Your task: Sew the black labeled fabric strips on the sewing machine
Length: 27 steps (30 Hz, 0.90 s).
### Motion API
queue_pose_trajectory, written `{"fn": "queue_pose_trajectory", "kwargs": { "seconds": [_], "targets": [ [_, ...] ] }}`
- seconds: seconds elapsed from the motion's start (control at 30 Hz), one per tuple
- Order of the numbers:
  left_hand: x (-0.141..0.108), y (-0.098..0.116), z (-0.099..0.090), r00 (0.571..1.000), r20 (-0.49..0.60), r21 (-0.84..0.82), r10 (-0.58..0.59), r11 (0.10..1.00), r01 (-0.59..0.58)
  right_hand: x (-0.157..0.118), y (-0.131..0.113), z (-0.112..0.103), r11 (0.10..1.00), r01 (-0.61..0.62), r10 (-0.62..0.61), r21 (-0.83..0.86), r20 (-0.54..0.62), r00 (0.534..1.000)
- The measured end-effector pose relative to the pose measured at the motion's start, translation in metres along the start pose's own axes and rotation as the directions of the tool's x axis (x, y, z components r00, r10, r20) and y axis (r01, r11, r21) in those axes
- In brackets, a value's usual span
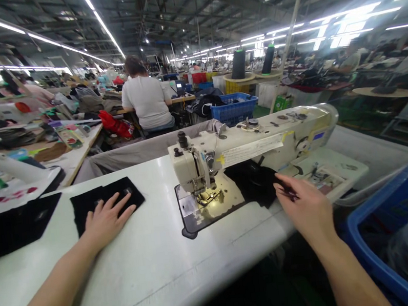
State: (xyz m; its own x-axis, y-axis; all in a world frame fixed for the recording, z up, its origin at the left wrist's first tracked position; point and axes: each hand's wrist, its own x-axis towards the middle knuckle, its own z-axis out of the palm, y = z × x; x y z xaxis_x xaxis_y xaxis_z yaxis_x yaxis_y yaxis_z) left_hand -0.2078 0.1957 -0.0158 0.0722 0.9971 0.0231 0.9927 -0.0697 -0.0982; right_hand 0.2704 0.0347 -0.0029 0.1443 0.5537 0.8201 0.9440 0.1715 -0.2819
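The person's left hand point(103, 224) lies flat, its fingers spread apart over a black cloth piece point(81, 206) on the pale desk point(157, 256). The cloth reaches out past the fingertips on the far side, with a small shiny spot just at them. Farther left of these fingers, apart from the first, lies a second black piece point(17, 226).

The right hand point(303, 203) has its fingers curled and drawn close together, at the near right edge of a black item point(263, 190) under the arm of the sewing machine point(297, 127). Something dark shows within the curl; whether the fingers are clamped on that, on the black item, or on both, one cannot tell.

Between the two sets of fingers sits the machine's needle end, above a worn metal plate point(197, 218). Beyond the right fingers, a paper strip point(251, 151) runs along the machine arm. To their right and nearer the viewer stands a blue basket point(360, 233). Well beyond both sets of fingers, a person in a white top point(146, 100) sits facing away.
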Motion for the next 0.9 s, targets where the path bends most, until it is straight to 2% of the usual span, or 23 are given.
{"fn": "queue_pose_trajectory", "kwargs": {
  "seconds": [0.07, 0.1, 0.13, 0.17, 0.2, 0.23, 0.27, 0.33, 0.37, 0.4, 0.43, 0.47, 0.5, 0.53, 0.57, 0.6, 0.63, 0.7, 0.73, 0.77, 0.8, 0.83, 0.9],
  "targets": [
    [-0.008, 0.003, -0.014, 0.985, -0.172, 0.019, 0.013, 1.000, -0.010, 0.009, -0.007, -0.020, 0.998, 0.014, -0.020, 0.063, 0.094, 0.995],
    [-0.018, 0.013, -0.023, 0.949, -0.302, -0.015, 0.095, 0.994, -0.104, 0.013, -0.012, -0.030, 0.994, 0.045, -0.061, 0.095, 0.172, 0.983],
    [-0.032, 0.029, -0.033, 0.881, -0.430, -0.072, 0.197, 0.965, -0.251, 0.016, -0.019, -0.039, 0.987, 0.094, -0.125, 0.134, 0.253, 0.959],
    [-0.048, 0.049, -0.043, 0.729, -0.640, -0.092, 0.243, 0.917, -0.387, 0.018, -0.028, -0.046, 0.973, 0.146, -0.198, 0.177, 0.322, 0.926],
    [-0.067, 0.073, -0.053, 0.601, -0.737, -0.085, 0.309, 0.840, -0.537, 0.020, -0.038, -0.051, 0.957, 0.189, -0.263, 0.222, 0.381, 0.886],
    [-0.086, 0.098, -0.062, 0.500, -0.781, -0.081, 0.373, 0.735, -0.674, 0.021, -0.049, -0.054, 0.936, 0.220, -0.324, 0.277, 0.427, 0.844],
    [-0.104, 0.123, -0.069, 0.470, -0.750, -0.091, 0.466, 0.631, -0.770, 0.021, -0.061, -0.056, 0.914, 0.228, -0.372, 0.337, 0.465, 0.804],
    [-0.133, 0.165, -0.078, 0.484, -0.585, -0.170, 0.652, 0.485, -0.858, 0.019, -0.081, -0.055, 0.857, 0.204, -0.445, 0.473, 0.483, 0.754],
    [-0.142, 0.180, -0.081, 0.508, -0.510, -0.272, 0.694, 0.431, -0.861, 0.018, -0.089, -0.052, 0.824, 0.191, -0.467, 0.534, 0.447, 0.763],
    [-0.148, 0.191, -0.082, 0.572, -0.477, -0.442, 0.668, 0.380, -0.813, 0.016, -0.094, -0.049, 0.802, 0.178, -0.456, 0.570, 0.392, 0.799],
    [-0.150, 0.197, -0.081, 0.661, -0.409, -0.632, 0.629, 0.326, -0.703, 0.015, -0.097, -0.046, 0.800, 0.155, -0.402, 0.580, 0.327, 0.855],
    [-0.150, 0.200, -0.080, 0.757, -0.320, -0.808, 0.570, 0.252, -0.532, 0.012, -0.098, -0.042, 0.815, 0.108, -0.307, 0.570, 0.267, 0.914],
    [-0.149, 0.201, -0.077, 0.842, -0.205, -0.939, 0.500, 0.143, -0.313, 0.009, -0.097, -0.037, 0.832, 0.018, -0.175, 0.555, 0.232, 0.957],
    [-0.147, 0.200, -0.074, 0.895, -0.073, -0.996, 0.441, 0.006, -0.085, 0.006, -0.096, -0.032, 0.826, -0.118, -0.029, 0.551, 0.251, 0.968],
    [-0.146, 0.199, -0.071, 0.916, 0.048, -0.983, 0.398, -0.141, 0.113, 0.001, -0.095, -0.027, 0.775, -0.284, 0.100, 0.564, 0.334, 0.937],
    [-0.145, 0.197, -0.067, 0.918, 0.142, -0.926, 0.369, -0.279, 0.255, -0.005, -0.094, -0.023, 0.675, -0.451, 0.171, 0.584, 0.471, 0.866],
    [-0.144, 0.196, -0.063, 0.913, 0.203, -0.856, 0.354, -0.389, 0.341, -0.012, -0.094, -0.018, 0.545, -0.605, 0.174, 0.580, 0.628, 0.758],
    [-0.141, 0.191, -0.057, 0.908, 0.258, -0.766, 0.329, -0.503, 0.400, -0.028, -0.098, -0.009, 0.343, -0.815, 0.073, 0.466, 0.852, 0.518],
    [-0.138, 0.187, -0.054, 0.912, 0.264, -0.760, 0.313, -0.515, 0.397, -0.036, -0.100, -0.006, 0.311, -0.863, 0.035, 0.398, 0.903, 0.428],
    [-0.133, 0.183, -0.053, 0.917, 0.268, -0.774, 0.296, -0.501, 0.388, -0.043, -0.103, -0.003, 0.318, -0.884, 0.029, 0.342, 0.929, 0.369],
    [-0.125, 0.176, -0.052, 0.921, 0.269, -0.804, 0.282, -0.460, 0.376, -0.050, -0.106, 0.000, 0.346, -0.889, 0.042, 0.300, 0.942, 0.334],
    [-0.117, 0.169, -0.052, 0.923, 0.265, -0.851, 0.280, -0.382, 0.360, -0.055, -0.109, 0.003, 0.378, -0.887, 0.055, 0.266, 0.950, 0.308],
    [-0.097, 0.156, -0.052, 0.919, 0.277, -0.937, 0.282, -0.133, 0.323, -0.062, -0.113, 0.007, 0.406, -0.890, 0.053, 0.210, 0.966, 0.252]
  ]
}}
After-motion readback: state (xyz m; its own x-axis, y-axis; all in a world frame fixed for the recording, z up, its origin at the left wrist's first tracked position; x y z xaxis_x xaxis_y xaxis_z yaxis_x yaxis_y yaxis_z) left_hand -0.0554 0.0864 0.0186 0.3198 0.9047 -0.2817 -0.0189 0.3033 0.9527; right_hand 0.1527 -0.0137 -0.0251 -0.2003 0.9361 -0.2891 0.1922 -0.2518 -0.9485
